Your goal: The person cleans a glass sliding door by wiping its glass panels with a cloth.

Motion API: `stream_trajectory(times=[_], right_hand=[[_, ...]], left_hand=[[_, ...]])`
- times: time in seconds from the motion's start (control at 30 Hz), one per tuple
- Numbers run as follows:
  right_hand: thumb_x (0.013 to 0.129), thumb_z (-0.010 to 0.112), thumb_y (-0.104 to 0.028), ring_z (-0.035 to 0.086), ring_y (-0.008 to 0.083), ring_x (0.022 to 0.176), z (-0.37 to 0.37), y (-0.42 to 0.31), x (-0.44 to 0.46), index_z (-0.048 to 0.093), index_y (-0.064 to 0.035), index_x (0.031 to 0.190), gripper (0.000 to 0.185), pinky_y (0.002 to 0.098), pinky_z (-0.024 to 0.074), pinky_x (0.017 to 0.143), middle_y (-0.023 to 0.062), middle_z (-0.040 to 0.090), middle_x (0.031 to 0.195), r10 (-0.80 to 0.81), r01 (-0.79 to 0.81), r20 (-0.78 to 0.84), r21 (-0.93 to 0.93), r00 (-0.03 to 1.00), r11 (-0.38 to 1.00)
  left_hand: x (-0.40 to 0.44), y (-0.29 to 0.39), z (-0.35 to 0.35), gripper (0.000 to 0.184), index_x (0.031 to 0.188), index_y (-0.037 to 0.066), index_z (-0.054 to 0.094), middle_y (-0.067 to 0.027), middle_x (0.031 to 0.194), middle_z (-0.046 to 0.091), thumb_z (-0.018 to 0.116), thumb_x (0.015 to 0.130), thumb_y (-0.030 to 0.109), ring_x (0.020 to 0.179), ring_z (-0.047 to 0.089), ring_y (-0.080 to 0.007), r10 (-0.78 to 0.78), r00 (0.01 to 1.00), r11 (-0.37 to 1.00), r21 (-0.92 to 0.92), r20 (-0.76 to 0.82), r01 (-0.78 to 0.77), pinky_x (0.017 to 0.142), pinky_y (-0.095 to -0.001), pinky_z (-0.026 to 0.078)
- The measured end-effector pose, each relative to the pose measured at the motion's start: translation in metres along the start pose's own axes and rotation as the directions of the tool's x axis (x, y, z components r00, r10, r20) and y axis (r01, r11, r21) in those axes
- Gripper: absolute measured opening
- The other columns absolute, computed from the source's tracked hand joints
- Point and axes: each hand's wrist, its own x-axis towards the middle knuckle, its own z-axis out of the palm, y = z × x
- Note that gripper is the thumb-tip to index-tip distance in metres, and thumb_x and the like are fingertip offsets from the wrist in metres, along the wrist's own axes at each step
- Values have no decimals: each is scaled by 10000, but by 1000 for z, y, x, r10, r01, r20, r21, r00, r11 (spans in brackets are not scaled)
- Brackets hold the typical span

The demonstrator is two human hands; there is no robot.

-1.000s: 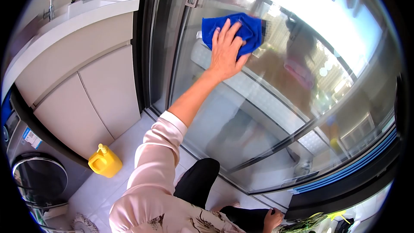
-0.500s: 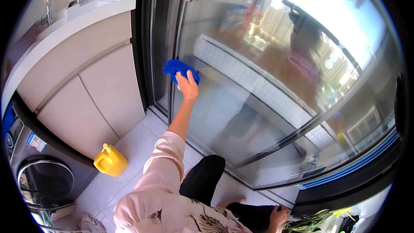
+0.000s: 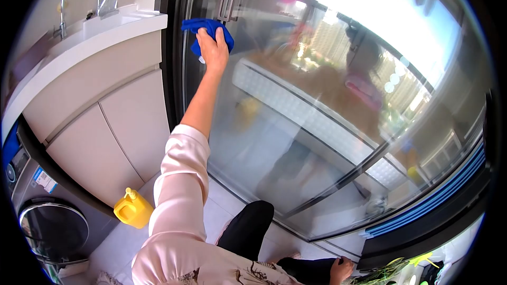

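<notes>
A bunched blue cloth (image 3: 224, 38) is pressed against the glass sliding door (image 3: 296, 126) beside its dark frame and vertical handle. My left hand (image 3: 213, 53) grips it, fingers spread over the cloth and the arm stretched forward; a small white tag pokes out below. Down at the lower right, my right hand (image 3: 342, 269) rests by my black-trousered knee. Its fingers look curled, and whatever lies inside them is hidden.
A yellow jug with a pump top (image 3: 133, 208) stands on the tiled floor at left. Behind it are a sink cabinet (image 3: 105, 105) and a washing machine (image 3: 55, 229). Green leaves (image 3: 388, 272) are at lower right. Reflections cover the glass.
My left hand has slid the blue cloth up the glass and slightly left, to near the door handle. My right hand stays by the knee. The view has shifted slightly.
</notes>
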Motion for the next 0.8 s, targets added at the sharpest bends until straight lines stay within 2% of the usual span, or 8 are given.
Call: stream_trajectory(times=[0.07, 0.13, 0.17, 0.33, 0.37, 0.43, 0.6, 0.8], right_hand=[[726, 672, -214, 565, 305, 931, -7, -1, 0, 679, -70, 882, 212, 435, 442, 788, 90, 640, 931, -8, 8, -8, 1, 1000, 1000], [779, 613, -440, 636, 335, 789, -21, -7, 2, 718, -142, 948, 359, 438, 510, 692, 105, 689, 831, -72, 74, 25, -101, 997, 992], [779, 613, -440, 636, 335, 789, -20, -5, 2, 718, -142, 948, 359, 438, 510, 692, 105, 689, 831, -70, 73, 29, -102, 997, 992], [803, 606, -420, 641, 316, 790, -27, -22, 8, 722, -124, 928, 341, 437, 508, 703, 104, 690, 864, 60, -25, 147, -224, 987, 974], [803, 606, -420, 641, 316, 790, -20, -18, 9, 722, -124, 928, 341, 437, 508, 703, 104, 690, 864, 51, -15, 152, -225, 987, 974], [720, 678, -209, 565, 307, 921, -2, -13, 11, 679, -69, 878, 211, 434, 442, 784, 91, 641, 919, 4, -4, 59, 9, 998, 1000], [710, 683, -179, 562, 303, 914, -3, -29, 13, 680, -68, 883, 206, 426, 434, 779, 86, 641, 913, -17, 18, 34, -18, 999, 1000], [704, 686, -172, 559, 295, 925, 1, -25, 13, 681, -66, 894, 217, 419, 428, 784, 80, 640, 933, -11, 12, 33, -21, 999, 1000]], left_hand=[[24, -9, 14, 491, 1168, -32, 374, -297, 1101, 523, 584, 873, 299, 1063, 499, -438, -17, 999, 1000, 16, 28, 17, 928, -451, 370], [26, -19, 18, 532, 1205, -34, 347, -299, 1120, 522, 585, 872, 306, 1068, 503, -444, -78, 997, 996, 31, 5, 78, 927, -455, 377], [25, -24, 18, 575, 1241, -37, 320, -301, 1140, 521, 586, 870, 313, 1074, 507, -450, -139, 990, 989, 53, -17, 139, 925, -458, 385], [-1, -65, 1, 468, 1125, -67, 493, -273, 1123, 536, 557, 887, 331, 1043, 524, -425, -114, 991, 991, 81, 63, 109, 892, -441, 411], [-10, -67, -6, 468, 1125, -67, 493, -273, 1123, 536, 557, 887, 331, 1043, 524, -425, -115, 992, 990, 90, 60, 110, 892, -441, 411], [-24, -80, -16, 442, 1095, -69, 487, -264, 1062, 542, 561, 885, 313, 1002, 527, -425, -84, 993, 985, 158, 78, 71, 866, -449, 415], [-91, -114, -49, 377, 1041, -64, 475, -252, 1031, 515, 572, 876, 262, 978, 503, -431, -61, 996, 966, 255, 65, 43, 842, -461, 399], [-137, -140, -74, 344, 987, -67, 463, -249, 1025, 490, 555, 889, 249, 978, 493, -439, -201, 974, 904, 403, 106, 143, 836, -467, 396]])
